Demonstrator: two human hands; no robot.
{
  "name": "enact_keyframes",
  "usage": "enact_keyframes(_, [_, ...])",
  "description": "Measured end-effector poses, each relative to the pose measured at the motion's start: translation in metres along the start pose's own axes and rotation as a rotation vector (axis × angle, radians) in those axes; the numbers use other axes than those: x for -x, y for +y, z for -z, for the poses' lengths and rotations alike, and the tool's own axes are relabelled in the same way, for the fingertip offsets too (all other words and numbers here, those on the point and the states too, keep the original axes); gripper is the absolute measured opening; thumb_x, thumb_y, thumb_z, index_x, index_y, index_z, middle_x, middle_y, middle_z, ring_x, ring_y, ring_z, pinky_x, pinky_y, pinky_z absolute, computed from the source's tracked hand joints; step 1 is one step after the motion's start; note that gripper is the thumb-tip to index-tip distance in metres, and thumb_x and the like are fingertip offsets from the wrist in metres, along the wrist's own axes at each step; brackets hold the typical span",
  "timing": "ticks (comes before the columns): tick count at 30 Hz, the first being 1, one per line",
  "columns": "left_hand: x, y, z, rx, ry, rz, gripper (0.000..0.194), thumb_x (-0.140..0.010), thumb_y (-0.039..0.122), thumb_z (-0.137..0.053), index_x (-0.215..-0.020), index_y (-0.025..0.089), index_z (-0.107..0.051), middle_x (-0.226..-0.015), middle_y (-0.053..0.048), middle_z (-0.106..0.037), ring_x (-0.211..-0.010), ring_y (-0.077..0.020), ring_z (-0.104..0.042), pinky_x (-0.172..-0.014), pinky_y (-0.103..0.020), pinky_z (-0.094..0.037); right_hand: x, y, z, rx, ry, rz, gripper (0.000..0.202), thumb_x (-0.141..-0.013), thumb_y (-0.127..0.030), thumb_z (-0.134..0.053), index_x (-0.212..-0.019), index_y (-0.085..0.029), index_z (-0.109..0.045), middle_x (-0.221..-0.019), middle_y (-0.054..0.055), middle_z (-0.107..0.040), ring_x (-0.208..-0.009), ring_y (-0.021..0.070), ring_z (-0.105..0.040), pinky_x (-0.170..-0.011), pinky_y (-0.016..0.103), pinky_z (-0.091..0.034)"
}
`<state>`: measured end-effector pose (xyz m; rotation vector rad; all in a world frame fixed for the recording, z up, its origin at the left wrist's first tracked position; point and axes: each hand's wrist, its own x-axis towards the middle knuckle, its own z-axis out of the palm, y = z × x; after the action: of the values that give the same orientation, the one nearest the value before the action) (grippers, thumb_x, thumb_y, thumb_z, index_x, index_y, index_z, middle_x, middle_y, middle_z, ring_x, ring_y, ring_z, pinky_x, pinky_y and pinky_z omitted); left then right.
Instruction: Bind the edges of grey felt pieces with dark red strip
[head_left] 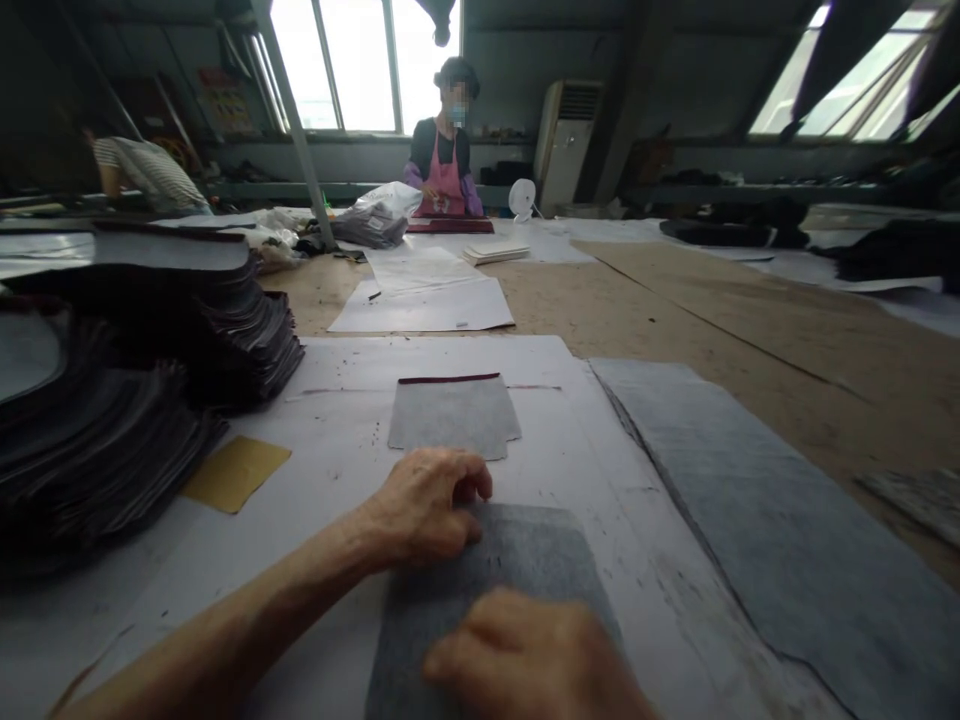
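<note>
A dark grey sheet (540, 560) lies on the white paper (330, 450) close in front of me. My left hand (435, 505) rests at its upper left edge, fingers curled down with the thumb near the index finger; what lies between them is too small to make out. Over the lower part of the sheet is my right hand (532, 655), blurred, its fingers curled in, and whatever it holds is hidden. Beyond my left hand lies a lighter grey piece (450, 415) with a dark red strip (448, 379) along its far edge.
Tall stacks of dark pieces (247, 330) stand at left, near a yellow card (237, 473). Large grey sheets (757, 510) lie at right. White sheets (427, 305) are farther ahead. Across the table a person in a pink apron (446, 180) works; another person (150, 170) bends at far left.
</note>
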<state>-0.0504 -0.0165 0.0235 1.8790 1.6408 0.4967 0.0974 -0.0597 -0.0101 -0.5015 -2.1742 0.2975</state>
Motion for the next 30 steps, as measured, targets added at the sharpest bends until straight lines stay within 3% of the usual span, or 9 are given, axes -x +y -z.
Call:
enact_keyframes(2, [0.0, -0.005, -0.003, 0.004, 0.018, -0.048, 0.025, -0.058, 0.007, -0.063, -0.078, 0.02, -0.066, -0.073, 0.002, -0.057, -0.067, -0.0126, -0.049, -0.062, -0.025, -0.038, -0.011, 0.024, 0.027, 0.042, -0.159, -0.179, 0.008, -0.075, -0.019, -0.057, -0.082, -0.019, -0.061, -0.074, 0.001, -0.06, -0.07, 0.0151, -0.056, -0.059, 0.025, -0.045])
enact_keyframes(4, [0.0, -0.01, -0.005, 0.013, 0.041, -0.106, 0.026, -0.06, 0.006, -0.064, -0.08, 0.023, -0.068, -0.075, 0.001, -0.057, -0.072, -0.0131, -0.05, -0.067, -0.026, -0.039, -0.02, 0.048, 0.049, 0.169, -0.253, -0.243, 0.021, -0.073, -0.01, -0.06, -0.092, -0.018, -0.062, -0.083, 0.002, -0.062, -0.079, 0.0171, -0.056, -0.069, 0.03, -0.047])
enact_keyframes(7, [0.002, -0.015, -0.007, 0.007, 0.081, -0.208, 0.027, -0.064, 0.008, -0.067, -0.084, 0.026, -0.07, -0.078, 0.0, -0.055, -0.079, -0.0144, -0.049, -0.073, -0.029, -0.04, -0.024, 0.069, 0.061, 0.189, -0.375, -0.206, 0.029, -0.072, -0.005, -0.059, -0.097, -0.019, -0.062, -0.086, 0.002, -0.062, -0.081, 0.018, -0.054, -0.071, 0.032, -0.048])
enact_keyframes(13, [0.004, -0.015, -0.01, -0.059, 0.191, -0.358, 0.025, -0.071, 0.007, -0.06, -0.086, 0.024, -0.07, -0.078, -0.002, -0.05, -0.077, -0.0137, -0.045, -0.071, -0.03, -0.039, -0.031, 0.075, 0.063, 0.357, -0.256, -0.079, 0.024, -0.071, -0.009, -0.062, -0.095, -0.014, -0.064, -0.09, 0.009, -0.057, -0.085, 0.0229, -0.049, -0.069, 0.038, -0.046])
enact_keyframes(19, [0.002, -0.02, -0.012, -0.074, 0.189, -0.422, 0.019, -0.074, 0.007, -0.056, -0.082, 0.019, -0.069, -0.077, -0.003, -0.05, -0.075, -0.0142, -0.044, -0.069, -0.032, -0.039, -0.033, 0.099, 0.066, 0.202, -0.44, -0.049, 0.02, -0.075, -0.012, -0.063, -0.094, -0.016, -0.063, -0.083, 0.004, -0.06, -0.081, 0.0174, -0.05, -0.07, 0.032, -0.046])
enact_keyframes(24, [0.001, -0.025, -0.014, -0.101, 0.213, -0.556, 0.02, -0.079, 0.004, -0.047, -0.075, 0.014, -0.063, -0.076, -0.003, -0.048, -0.073, -0.0132, -0.042, -0.066, -0.029, -0.038, -0.026, 0.104, 0.062, 0.182, -0.386, 0.01, 0.016, -0.081, -0.007, -0.052, -0.089, -0.015, -0.064, -0.079, 0.005, -0.058, -0.076, 0.0147, -0.048, -0.064, 0.027, -0.044])
enact_keyframes(30, [0.0, -0.031, -0.01, -0.281, 0.146, -0.731, 0.031, -0.08, 0.0, -0.039, -0.103, 0.011, -0.057, -0.084, -0.006, -0.049, -0.075, -0.0153, -0.039, -0.066, -0.03, -0.039, -0.019, 0.102, 0.067, 0.266, -0.343, 0.225, 0.024, -0.085, -0.004, -0.042, -0.097, -0.008, -0.061, -0.083, 0.009, -0.057, -0.077, 0.016, -0.047, -0.063, 0.03, -0.046])
